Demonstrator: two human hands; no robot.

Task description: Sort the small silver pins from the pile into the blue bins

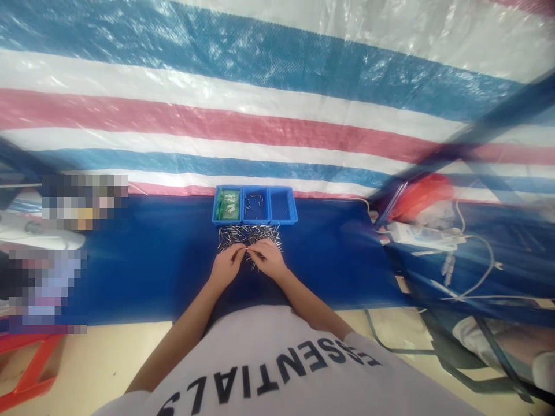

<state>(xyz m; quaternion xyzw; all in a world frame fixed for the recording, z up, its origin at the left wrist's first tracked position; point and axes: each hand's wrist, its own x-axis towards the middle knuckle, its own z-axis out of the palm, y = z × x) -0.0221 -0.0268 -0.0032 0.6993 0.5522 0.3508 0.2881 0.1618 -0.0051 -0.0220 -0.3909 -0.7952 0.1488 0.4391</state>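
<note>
A heap of small silvery metal pins (249,234) lies on the blue table (151,260) just in front of a row of three blue bins (255,206). My left hand (228,264) and my right hand (269,258) rest at the near edge of the heap, fingertips meeting in a pinch over the pins. What the fingers hold is too small to make out. The left bin holds green parts (228,203), the middle bin a few pins, the right bin looks bare.
A striped blue, white and red tarp (277,98) hangs behind the table. A white power strip with cables (422,236) and an orange-red bag (418,193) lie at the right. A red stool (30,370) stands at the lower left.
</note>
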